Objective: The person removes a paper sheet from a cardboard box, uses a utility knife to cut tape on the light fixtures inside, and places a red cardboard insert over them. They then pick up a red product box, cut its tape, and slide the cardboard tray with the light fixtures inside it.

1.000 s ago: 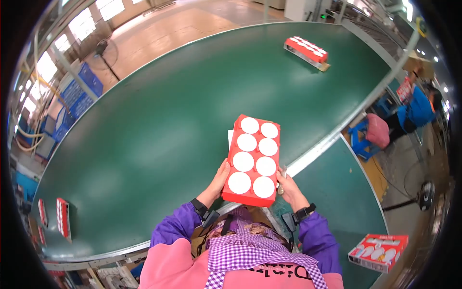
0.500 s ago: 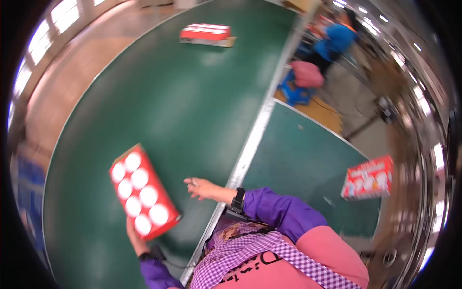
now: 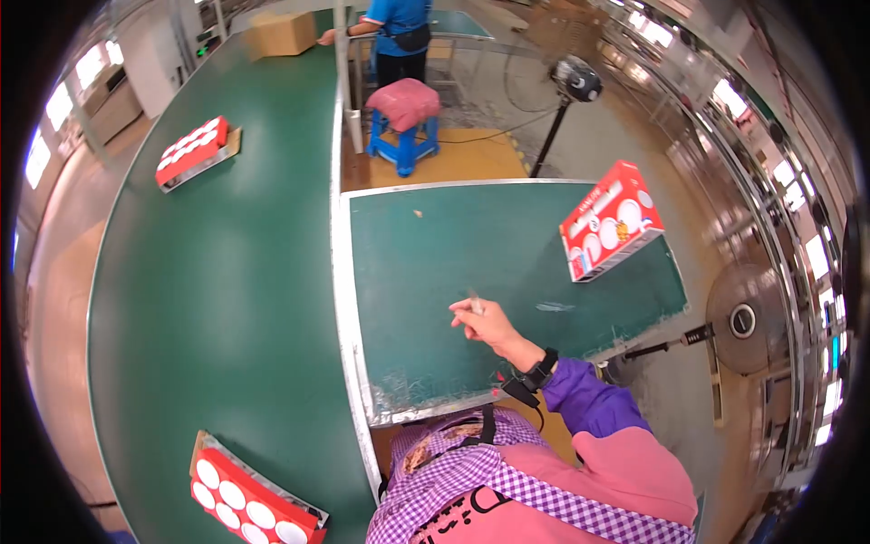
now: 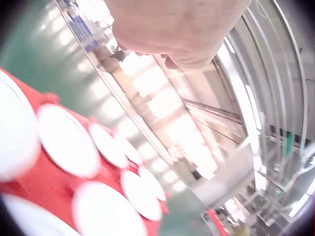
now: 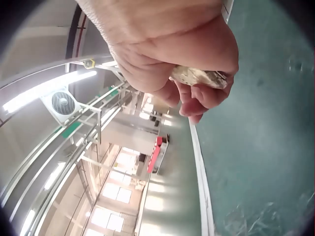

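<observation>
In the left wrist view a red box with white round tops [image 4: 44,177] fills the lower left; the left hand [image 4: 177,29] hangs apart from it, with nothing seen in its fingers. The head view has this box [image 3: 245,503] at the bottom left on the green surface, and the left hand is out of that frame. Over the smaller green table, the right hand [image 3: 489,326] holds a small pale object [image 3: 475,305] in curled fingers. Seen from the right wrist, the right hand [image 5: 172,59] grips that yellowish, shiny object [image 5: 199,77].
Another red box [image 3: 195,150] lies farther along the long green surface [image 3: 245,272]. A red printed carton [image 3: 612,222] stands on the smaller table's right side. Beyond are a metal divider [image 3: 343,272], a blue stool [image 3: 403,145], a fan [image 3: 743,322] and a person in blue [image 3: 399,27].
The view has swung rightward. The red box has left the person's two-handed hold and now lies on the green surface. The right hand has moved over the smaller table; the left has released the box.
</observation>
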Demonstrator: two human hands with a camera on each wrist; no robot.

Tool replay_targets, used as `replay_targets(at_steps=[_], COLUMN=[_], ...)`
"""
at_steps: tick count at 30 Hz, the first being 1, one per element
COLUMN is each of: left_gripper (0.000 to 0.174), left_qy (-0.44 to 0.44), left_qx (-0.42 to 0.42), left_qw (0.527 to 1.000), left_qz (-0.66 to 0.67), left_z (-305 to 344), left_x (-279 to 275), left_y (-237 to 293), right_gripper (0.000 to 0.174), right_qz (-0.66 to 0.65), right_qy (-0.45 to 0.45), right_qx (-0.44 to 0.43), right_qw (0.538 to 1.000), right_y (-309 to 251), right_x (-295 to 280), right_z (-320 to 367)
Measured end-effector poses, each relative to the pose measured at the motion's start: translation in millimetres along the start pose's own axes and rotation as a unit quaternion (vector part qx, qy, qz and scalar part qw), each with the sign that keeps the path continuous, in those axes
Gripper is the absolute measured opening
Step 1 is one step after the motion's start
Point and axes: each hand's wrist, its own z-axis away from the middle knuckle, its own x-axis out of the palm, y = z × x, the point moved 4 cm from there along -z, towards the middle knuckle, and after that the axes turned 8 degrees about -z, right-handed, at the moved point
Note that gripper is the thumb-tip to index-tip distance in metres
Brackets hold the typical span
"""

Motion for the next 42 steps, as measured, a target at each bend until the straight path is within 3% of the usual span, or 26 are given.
replay_targets(at_steps=[1, 3, 5, 6, 8, 10, 11, 12, 13, 14, 16, 18, 20, 23, 25, 26, 28, 30, 32, 35, 39, 42], left_gripper=[0.027, 0.031, 0.036, 0.026, 0.023, 0.024, 0.025, 0.028, 0.036, 0.045, 0.056, 0.066, 0.082, 0.097, 0.107, 0.107, 0.109, 0.11, 0.107, 0.102, 0.094, 0.095], left_qy=[0.033, -0.058, -0.225, -0.263, -0.359, -0.449, -0.491, -0.527, -0.559, -0.575, -0.604, -0.547, -0.51, -0.546, -0.503, -0.504, -0.513, -0.527, -0.594, -0.567, -0.551, -0.616], left_qx=[0.018, 0.044, -0.127, -0.185, -0.113, -0.027, 0.024, 0.067, 0.087, 0.194, 0.312, 0.398, 0.462, 0.449, 0.458, 0.465, 0.456, 0.462, 0.453, 0.489, 0.456, 0.407], left_qw=[0.994, 0.991, 0.941, 0.896, 0.82, 0.742, 0.701, 0.654, 0.606, 0.578, 0.495, 0.476, 0.509, 0.515, 0.613, 0.608, 0.634, 0.623, 0.565, 0.553, 0.614, 0.597], left_qz=[0.103, 0.112, 0.22, 0.308, 0.43, 0.497, 0.517, 0.539, 0.559, 0.546, 0.541, 0.562, 0.518, 0.485, 0.402, 0.401, 0.357, 0.347, 0.351, 0.365, 0.333, 0.314], left_z=[-9.8, -18.0, 2.4, 9.8, 36.8, 66.8, 86.9, 104.2, 125.1, 141.2, 173.8, 218.8, 256.4, 308.7, 327.0, 336.6, 346.7, 350.4, 349.5, 332.4, 327.3, 322.2], left_x=[10.9, 36.3, 74.4, 64.1, 69.7, 51.6, 33.4, 11.9, -0.2, -22.5, -70.4, -99.6, -126.4, -145.6, -155.1, -156.6, -153.6, -148.8, -137.2, -117.5, -114.6, -117.8], left_y=[44.0, 119.0, 191.0, 264.7, 345.4, 439.1, 488.7, 537.3, 576.6, 617.7, 691.9, 753.6, 804.1, 864.2, 886.5, 896.0, 905.1, 906.5, 903.5, 899.0, 903.5, 906.5], right_gripper=[0.022, 0.02, 0.019, 0.019, 0.015, 0.011, 0.009, 0.009, 0.009, 0.008, 0.007, 0.013, 0.019, 0.031, 0.032, 0.033, 0.033, 0.033, 0.033, 0.032, 0.026, 0.025], right_qz=[-0.005, 0.014, 0.065, 0.06, 0.093, 0.057, 0.063, 0.057, -0.027, -0.114, -0.137, -0.145, -0.149, -0.153, -0.162, -0.164, -0.163, -0.193, -0.185, -0.184, -0.234, -0.267], right_qy=[0.045, 0.087, 0.155, 0.163, 0.309, 0.396, 0.419, 0.425, 0.415, 0.399, 0.412, 0.394, 0.392, 0.383, 0.359, 0.329, 0.323, 0.274, 0.263, 0.265, 0.273, 0.275], right_qx=[-0.062, -0.119, -0.211, -0.215, -0.319, -0.43, -0.443, -0.446, -0.393, -0.334, -0.311, -0.251, -0.243, -0.203, -0.2, -0.202, -0.198, -0.203, -0.191, -0.168, -0.154, -0.164], right_qw=[0.997, 0.989, 0.963, 0.961, 0.891, 0.809, 0.79, 0.786, 0.82, 0.846, 0.845, 0.872, 0.875, 0.888, 0.897, 0.908, 0.911, 0.92, 0.927, 0.932, 0.92, 0.909], right_y=[-9.6, -26.8, -50.3, -59.6, -83.3, -86.7, -97.4, -100.8, -97.3, -90.6, -79.7, -57.9, -53.5, -42.8, -43.3, -47.0, -51.4, -58.2, -51.7, -39.4, -33.4, -38.8], right_x=[-18.2, -51.7, -90.5, -105.5, -144.9, -195.6, -217.9, -235.1, -254.2, -268.0, -288.2, -306.7, -313.7, -322.6, -325.1, -325.2, -321.9, -316.8, -319.6, -319.4, -312.4, -300.6], right_z=[7.8, 26.2, 44.1, 55.5, 85.1, 100.6, 108.1, 118.1, 123.6, 126.3, 134.3, 136.2, 144.2, 148.2, 154.6, 156.1, 166.0, 168.8, 168.9, 168.0, 153.7, 145.4])
